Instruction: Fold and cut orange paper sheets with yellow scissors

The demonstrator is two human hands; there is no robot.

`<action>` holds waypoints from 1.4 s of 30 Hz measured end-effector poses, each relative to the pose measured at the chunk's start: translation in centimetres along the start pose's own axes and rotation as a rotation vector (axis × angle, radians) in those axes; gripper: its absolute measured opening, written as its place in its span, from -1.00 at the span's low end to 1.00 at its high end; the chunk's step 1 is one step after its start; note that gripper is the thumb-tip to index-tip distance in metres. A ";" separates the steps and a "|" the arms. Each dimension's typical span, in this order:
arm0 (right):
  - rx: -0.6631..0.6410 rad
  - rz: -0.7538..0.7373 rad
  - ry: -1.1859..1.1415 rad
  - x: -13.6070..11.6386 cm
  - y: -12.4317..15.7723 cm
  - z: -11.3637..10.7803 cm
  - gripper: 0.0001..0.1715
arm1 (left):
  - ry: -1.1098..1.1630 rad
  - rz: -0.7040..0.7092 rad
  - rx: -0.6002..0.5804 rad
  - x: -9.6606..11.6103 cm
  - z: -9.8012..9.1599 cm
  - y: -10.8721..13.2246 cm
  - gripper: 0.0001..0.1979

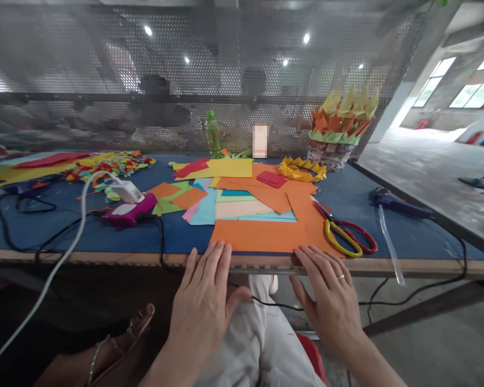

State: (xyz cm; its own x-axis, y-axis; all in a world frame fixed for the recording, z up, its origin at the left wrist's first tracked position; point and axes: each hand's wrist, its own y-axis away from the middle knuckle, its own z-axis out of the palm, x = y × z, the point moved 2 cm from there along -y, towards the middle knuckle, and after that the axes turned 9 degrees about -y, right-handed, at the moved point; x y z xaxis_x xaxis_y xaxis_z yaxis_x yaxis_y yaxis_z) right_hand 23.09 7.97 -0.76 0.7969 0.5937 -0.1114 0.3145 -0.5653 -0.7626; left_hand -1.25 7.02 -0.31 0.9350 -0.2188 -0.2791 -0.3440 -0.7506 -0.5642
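Both my hands rest at the table's front edge with fingers stretched out flat. The fingertips of my left hand (204, 295) touch the near left corner of an orange paper sheet (262, 236). My right hand (328, 287), with a ring on one finger, lies at the sheet's near right corner. Beside the right hand are scissors (347, 236) with one yellow and one red handle. Behind the orange sheet lies a stack of coloured paper (242, 209), with a yellow sheet (229, 168) and a small red piece (271, 178) farther back.
At right lies a blue glue gun (403, 206) with a clear glue stick (389, 247). A purple power strip (131, 212) with cables sits left. Farther back are folded paper scraps (108, 164), a green bottle (212, 134), a yellow paper ring (302, 170) and a folded-paper basket (334, 140). Perforated metal panels stand behind.
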 end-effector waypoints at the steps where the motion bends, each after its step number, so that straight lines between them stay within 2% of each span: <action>1: 0.002 0.032 0.008 -0.4 -0.3 0.0 -0.53 | -0.003 -0.004 0.000 0.1 0.0 -0.1 -0.29; 4: -0.033 0.088 -0.024 -2.4 -1.5 0.6 -0.52 | -0.017 -0.015 -0.004 0.3 0.0 -0.1 -0.31; 8: -0.254 -0.056 -0.199 -5.9 -3.7 3.3 -0.36 | -0.008 -0.013 -0.028 0.1 0.3 0.2 -0.43; 12: -0.312 -0.089 -0.249 -7.1 -4.6 4.8 -0.17 | -0.003 0.023 -0.013 -0.3 0.4 0.4 -0.43; 15: -0.297 -0.049 -0.218 -5.9 -4.1 4.1 -0.20 | 0.006 0.037 -0.021 -0.6 0.4 0.2 -0.41; 19: -0.192 0.013 -0.093 -2.7 -2.5 2.0 -0.29 | 0.037 0.017 0.022 -0.8 0.5 -0.1 -0.27; 23: -0.144 0.020 0.018 0.2 -0.7 0.2 -0.38 | 0.052 0.014 0.033 -0.8 0.6 -0.1 -0.25; 28: -0.117 0.016 0.076 1.2 0.3 -0.9 -0.39 | 0.050 0.017 0.034 -0.7 0.5 -0.3 -0.26; 33: -0.094 0.067 0.064 -1.5 -1.3 -0.4 -0.40 | 0.004 0.015 0.046 -0.3 0.3 -0.4 -0.27; 38: -0.237 -0.060 -0.145 -5.7 -4.1 2.3 -0.29 | -0.004 0.007 -0.038 0.0 -0.1 -0.4 -0.44; 42: -0.287 -0.099 -0.227 -6.6 -4.5 4.0 -0.21 | 0.035 -0.016 -0.076 -0.1 -0.5 -0.3 -0.49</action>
State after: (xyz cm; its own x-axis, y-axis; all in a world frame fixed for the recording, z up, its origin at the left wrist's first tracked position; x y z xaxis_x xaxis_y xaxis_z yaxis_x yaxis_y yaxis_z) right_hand 14.34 8.84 0.87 0.6310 0.7471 -0.2089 0.5416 -0.6170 -0.5709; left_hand -1.16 6.99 0.25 0.9431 -0.2271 -0.2430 -0.3230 -0.7991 -0.5070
